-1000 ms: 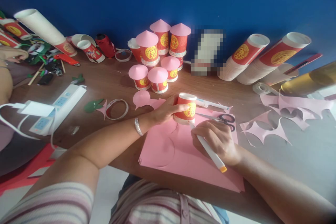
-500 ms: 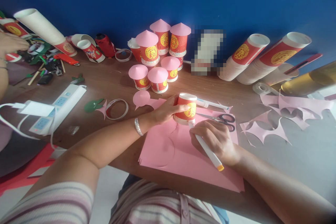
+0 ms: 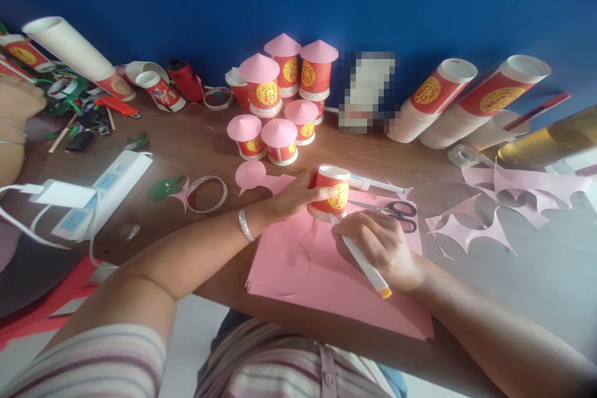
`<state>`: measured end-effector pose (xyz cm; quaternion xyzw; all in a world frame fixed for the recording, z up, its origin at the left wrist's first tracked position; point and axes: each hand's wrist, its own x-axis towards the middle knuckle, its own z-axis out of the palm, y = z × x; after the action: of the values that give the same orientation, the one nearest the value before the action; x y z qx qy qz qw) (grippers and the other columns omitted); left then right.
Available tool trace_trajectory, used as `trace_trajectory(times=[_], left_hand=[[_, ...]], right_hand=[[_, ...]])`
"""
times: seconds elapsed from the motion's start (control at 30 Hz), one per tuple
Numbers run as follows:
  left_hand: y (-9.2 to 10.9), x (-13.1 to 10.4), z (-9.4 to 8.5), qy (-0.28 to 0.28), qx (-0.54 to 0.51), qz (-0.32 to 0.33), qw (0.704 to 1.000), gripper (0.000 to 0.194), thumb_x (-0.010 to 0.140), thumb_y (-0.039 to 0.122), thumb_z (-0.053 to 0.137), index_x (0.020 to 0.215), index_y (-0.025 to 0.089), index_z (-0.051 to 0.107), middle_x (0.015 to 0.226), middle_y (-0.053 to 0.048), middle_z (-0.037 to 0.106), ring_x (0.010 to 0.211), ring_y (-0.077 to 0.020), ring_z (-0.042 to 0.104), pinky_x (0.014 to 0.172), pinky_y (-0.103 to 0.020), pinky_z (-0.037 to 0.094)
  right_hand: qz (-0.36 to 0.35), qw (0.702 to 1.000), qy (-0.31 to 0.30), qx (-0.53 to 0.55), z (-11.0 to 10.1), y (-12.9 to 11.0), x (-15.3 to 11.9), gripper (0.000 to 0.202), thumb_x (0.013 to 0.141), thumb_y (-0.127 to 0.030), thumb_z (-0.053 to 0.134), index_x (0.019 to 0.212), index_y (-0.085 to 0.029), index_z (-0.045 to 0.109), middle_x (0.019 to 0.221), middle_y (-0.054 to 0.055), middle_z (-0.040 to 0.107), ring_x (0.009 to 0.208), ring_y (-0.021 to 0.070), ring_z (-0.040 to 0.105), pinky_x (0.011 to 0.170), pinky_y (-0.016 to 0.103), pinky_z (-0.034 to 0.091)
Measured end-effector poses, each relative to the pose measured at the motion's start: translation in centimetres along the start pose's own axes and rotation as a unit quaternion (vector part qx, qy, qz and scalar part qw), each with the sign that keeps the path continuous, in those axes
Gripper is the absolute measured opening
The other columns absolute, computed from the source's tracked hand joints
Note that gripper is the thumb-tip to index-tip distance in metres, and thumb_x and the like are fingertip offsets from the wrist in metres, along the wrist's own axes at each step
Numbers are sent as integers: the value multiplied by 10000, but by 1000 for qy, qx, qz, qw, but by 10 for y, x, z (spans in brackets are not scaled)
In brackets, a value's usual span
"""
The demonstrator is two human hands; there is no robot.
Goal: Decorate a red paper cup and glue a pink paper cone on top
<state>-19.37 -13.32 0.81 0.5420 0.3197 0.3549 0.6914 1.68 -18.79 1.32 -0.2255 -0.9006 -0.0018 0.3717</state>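
My left hand (image 3: 298,194) is closed round the side of a red paper cup (image 3: 330,183) with a yellow emblem, its white rim turned down. In my right hand (image 3: 375,245) is a white marker (image 3: 366,264) with an orange end. The marker's tip meets the cup's lower rim, though my fingers partly cover it. Beneath both hands lies a stack of pink paper (image 3: 298,273) with a faint curved line on it. Scissors (image 3: 401,216) with dark handles rest on the paper just beyond my right hand.
Several red cups with pink cone roofs (image 3: 278,134) stand behind. Tall cup stacks (image 3: 429,99) lean at the wall, above pink scraps (image 3: 480,233) and a tape roll (image 3: 464,155). At left are a power strip (image 3: 105,196), a tape ring (image 3: 208,194) and another person's hand (image 3: 21,99).
My right hand and the marker have shifted slightly left along the cup's lower rim. The cup stays almost still in my left hand. At the far left, the other person's hand has moved.
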Motion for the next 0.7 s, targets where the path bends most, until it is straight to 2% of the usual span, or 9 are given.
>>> trace_trajectory(times=[0.3, 0.47, 0.7], left_hand=[[0, 1, -1, -3, -2, 3, 1000, 318, 870, 423, 793, 970, 144, 677, 925, -56, 661, 858, -174, 606, 765, -281, 493], [-2, 0, -2, -10, -20, -1, 1000, 326, 878, 415, 787, 1036, 148, 684, 965, -60, 667, 884, -180, 630, 783, -288, 512], [-2, 0, -3, -20, -6, 14, 1000, 293, 911, 402, 757, 1030, 142, 693, 962, -63, 660, 895, -179, 622, 800, -286, 516]], right_hand=[[7, 1000, 22, -18, -2, 1, 2, 216, 958, -5, 606, 1006, -212, 568, 743, -23, 654, 586, 112, 574, 548, 252, 458], [13, 1000, 12, -19, -3, 0, 1, 202, 958, -15, 606, 1006, -209, 574, 767, -19, 655, 595, 110, 583, 551, 249, 458], [14, 1000, 10, -9, -4, -1, 2, 210, 949, -4, 600, 991, -207, 571, 752, -24, 646, 588, 106, 584, 557, 246, 453]])
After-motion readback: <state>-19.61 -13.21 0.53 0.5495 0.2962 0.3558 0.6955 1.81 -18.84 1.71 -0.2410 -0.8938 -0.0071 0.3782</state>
